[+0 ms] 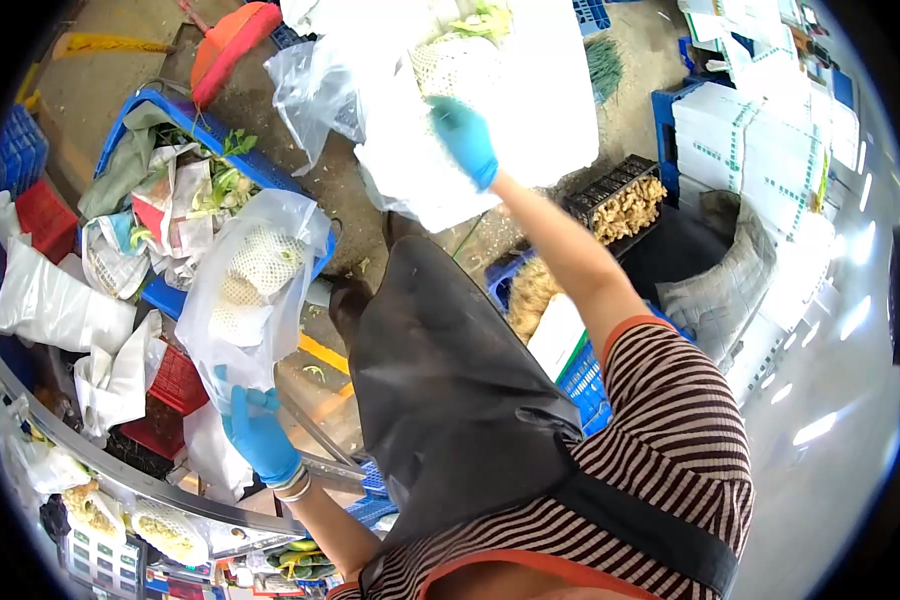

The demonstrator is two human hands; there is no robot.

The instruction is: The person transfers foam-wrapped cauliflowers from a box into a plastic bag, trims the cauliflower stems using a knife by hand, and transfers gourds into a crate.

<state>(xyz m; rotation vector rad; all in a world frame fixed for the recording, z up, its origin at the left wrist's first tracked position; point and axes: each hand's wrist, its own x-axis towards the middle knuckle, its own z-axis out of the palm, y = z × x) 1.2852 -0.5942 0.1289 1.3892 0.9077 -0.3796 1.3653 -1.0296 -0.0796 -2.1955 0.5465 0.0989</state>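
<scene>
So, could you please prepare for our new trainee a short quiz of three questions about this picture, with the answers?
1. True or false: the right hand is bare.
2. What does the left hand touch?
3. Fill in: the shirt under the dark apron is ______.

Key:
1. False; it wears a blue glove.
2. A translucent plastic bag with white-netted items inside.
3. Striped.

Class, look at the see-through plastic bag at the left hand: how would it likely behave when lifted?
The plastic bag is probably floppy, since its thin film wrinkles near the left hand. The net-wrapped pieces inside may shift about, as they show as separate rounded lumps. Their netting would likely cushion light knocks; their weight cannot be told.
</scene>
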